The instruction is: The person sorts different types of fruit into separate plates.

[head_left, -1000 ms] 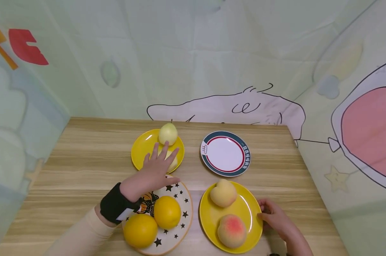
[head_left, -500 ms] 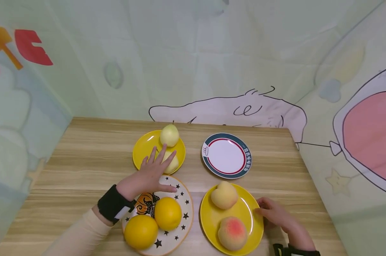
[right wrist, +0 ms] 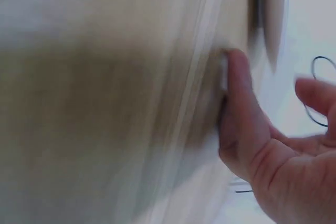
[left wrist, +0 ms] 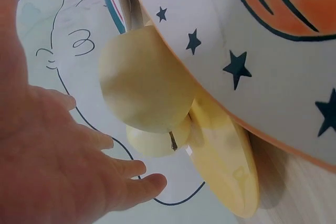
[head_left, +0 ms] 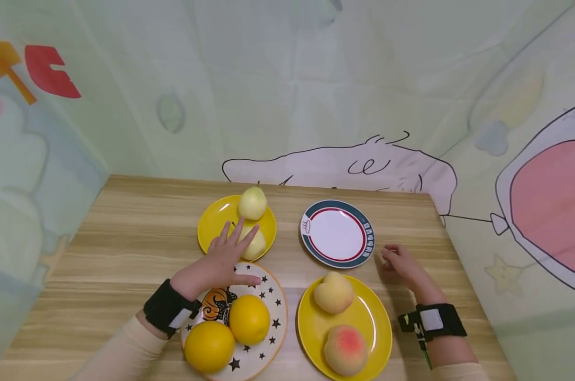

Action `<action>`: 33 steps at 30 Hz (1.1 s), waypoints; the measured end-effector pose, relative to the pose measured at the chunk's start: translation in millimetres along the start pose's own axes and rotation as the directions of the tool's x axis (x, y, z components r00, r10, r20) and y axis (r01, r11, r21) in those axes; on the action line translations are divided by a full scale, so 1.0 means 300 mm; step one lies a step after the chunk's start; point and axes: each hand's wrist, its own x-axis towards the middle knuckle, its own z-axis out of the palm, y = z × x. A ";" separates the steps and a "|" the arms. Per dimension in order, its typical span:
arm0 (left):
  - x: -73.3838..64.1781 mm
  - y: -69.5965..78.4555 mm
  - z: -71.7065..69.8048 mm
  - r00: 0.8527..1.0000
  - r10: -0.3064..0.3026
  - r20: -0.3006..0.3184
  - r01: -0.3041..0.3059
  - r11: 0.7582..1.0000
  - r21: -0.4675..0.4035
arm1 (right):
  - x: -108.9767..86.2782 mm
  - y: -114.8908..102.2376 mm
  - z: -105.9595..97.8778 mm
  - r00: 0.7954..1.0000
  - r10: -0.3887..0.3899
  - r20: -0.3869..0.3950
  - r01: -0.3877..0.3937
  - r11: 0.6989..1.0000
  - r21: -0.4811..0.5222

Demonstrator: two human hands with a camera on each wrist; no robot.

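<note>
Fingers spread, my left hand (head_left: 219,269) hovers over the front of the small yellow plate (head_left: 216,218), beside the nearer of two pale pears (head_left: 255,245). In the left wrist view the left hand (left wrist: 73,161) stands apart from the pear (left wrist: 147,80). The other pear (head_left: 253,203) sits behind, stem up. My right hand (head_left: 405,267) is low over the table at the right of the white plate (head_left: 337,233) with the blue-green rim. Its fingers bend loosely and hold nothing, and in the right wrist view the right hand (right wrist: 278,156) has its fingertips close to the wood.
A larger yellow plate (head_left: 311,328) bears two peaches (head_left: 346,349) at front right. At front left, a star-patterned plate (head_left: 267,352) carries two orange-yellow round fruits (head_left: 249,319). A printed cloth (head_left: 287,95) backs the wooden table (head_left: 135,222).
My right hand has left the rim of the larger yellow plate and moved away from me, to beside the white plate. The left hand has drifted slightly left, still spread.
</note>
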 end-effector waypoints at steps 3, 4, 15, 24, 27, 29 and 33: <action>0.000 -0.002 0.002 1.000 0.002 -0.023 -0.002 1.000 -0.013 | 0.054 -0.026 -0.003 0.998 0.020 -0.063 -0.015 0.996 0.086; 0.001 -0.003 0.002 1.000 0.003 -0.027 -0.003 1.000 -0.010 | 0.068 -0.036 -0.002 0.997 0.025 -0.074 -0.017 0.994 0.106; 0.021 -0.016 0.017 0.999 0.020 -0.051 -0.021 1.000 -0.023 | 0.144 -0.089 0.022 0.993 0.066 -0.099 -0.048 0.983 0.178; 0.053 -0.016 0.009 0.983 0.078 -0.167 -0.091 0.994 -0.068 | 0.158 -0.078 0.025 0.994 0.051 -0.097 -0.033 0.984 0.176; 0.081 -0.005 0.011 0.978 0.087 -0.191 -0.100 0.993 -0.058 | 0.157 -0.077 0.024 0.993 0.057 -0.100 -0.039 0.984 0.172; 0.098 0.000 0.015 0.979 0.081 -0.189 -0.091 0.995 -0.045 | 0.155 -0.079 0.024 0.993 0.064 -0.102 -0.047 0.985 0.165; 0.125 0.002 0.025 0.982 0.071 -0.174 -0.073 0.997 -0.004 | 0.162 -0.080 0.028 0.992 0.071 -0.103 -0.054 0.985 0.163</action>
